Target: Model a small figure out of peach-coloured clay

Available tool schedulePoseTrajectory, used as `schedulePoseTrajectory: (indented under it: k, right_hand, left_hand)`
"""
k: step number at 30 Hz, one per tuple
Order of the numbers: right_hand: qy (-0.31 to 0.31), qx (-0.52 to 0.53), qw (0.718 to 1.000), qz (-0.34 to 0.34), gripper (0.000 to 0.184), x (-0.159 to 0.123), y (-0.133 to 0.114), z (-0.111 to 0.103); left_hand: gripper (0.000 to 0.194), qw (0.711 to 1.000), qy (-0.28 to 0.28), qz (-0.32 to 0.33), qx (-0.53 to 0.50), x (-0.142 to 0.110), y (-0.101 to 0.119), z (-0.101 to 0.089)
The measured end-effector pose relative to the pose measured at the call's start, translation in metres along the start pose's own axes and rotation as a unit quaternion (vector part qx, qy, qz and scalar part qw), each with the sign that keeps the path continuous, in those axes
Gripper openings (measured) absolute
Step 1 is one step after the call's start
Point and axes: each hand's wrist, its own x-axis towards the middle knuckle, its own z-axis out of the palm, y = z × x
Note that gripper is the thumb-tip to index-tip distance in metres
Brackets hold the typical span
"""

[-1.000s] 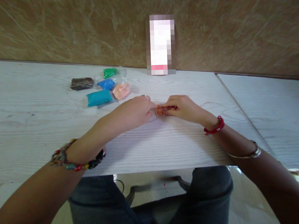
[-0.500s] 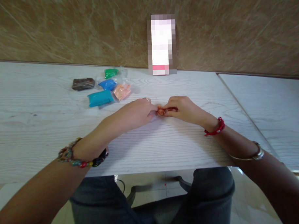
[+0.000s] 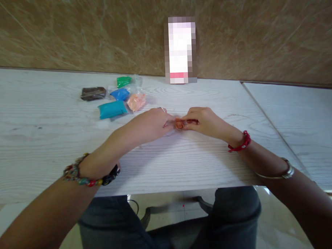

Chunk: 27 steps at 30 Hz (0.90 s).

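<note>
Between my two hands, low over the table, is a small orange-brown lump of modelling clay (image 3: 179, 123), blurred and partly covered by fingertips. My right hand (image 3: 202, 117) pinches it from the right with thumb and forefinger. A dark red-brown strip (image 3: 192, 121) shows inside that grip; what it is I cannot make out. From the left, the bunched fingertips of my left hand (image 3: 157, 121) close on the lump's other side, their tips smeared by motion.
Bagged clay lies at the left back of the white table (image 3: 156, 164): brown (image 3: 93, 93), green (image 3: 124, 81), blue (image 3: 119, 94), peach (image 3: 136, 102) and turquoise (image 3: 112, 109). A pixelated upright object (image 3: 178, 47) leans on the brown wall (image 3: 97, 36). A seam crosses the table at right.
My left fingertips have shifted slightly at the clay lump, now blurred. My right hand keeps its pinch nearly in place. The bags have not moved on the table.
</note>
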Motion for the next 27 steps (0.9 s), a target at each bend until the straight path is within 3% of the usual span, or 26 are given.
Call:
schedulePoseTrajectory:
  k: [5,8,20,23,27]
  right_hand:
    - [-0.008,-0.005,1.000,0.007,0.018,0.000,-0.001,0.000]
    - [-0.007,-0.007,1.000,0.007,0.019,0.000,-0.001,-0.001]
    - [0.000,0.006,1.000,-0.003,0.020,-0.001,-0.001,-0.001]
    - [0.033,0.013,0.999,0.009,0.019,-0.001,0.003,-0.004]
    - [0.100,0.010,0.994,0.049,0.018,-0.001,0.009,-0.008]
  left_hand:
    - [0.031,0.997,0.064,-0.044,-0.014,0.002,0.012,0.010]
    - [0.029,0.995,0.075,-0.062,-0.005,0.002,0.014,0.014]
    - [0.028,0.996,0.011,-0.082,0.044,-0.005,0.020,0.002]
    - [0.029,0.993,-0.004,-0.092,0.076,-0.012,0.027,-0.003]
    - [0.029,0.995,-0.010,-0.059,0.081,-0.021,0.036,-0.007]
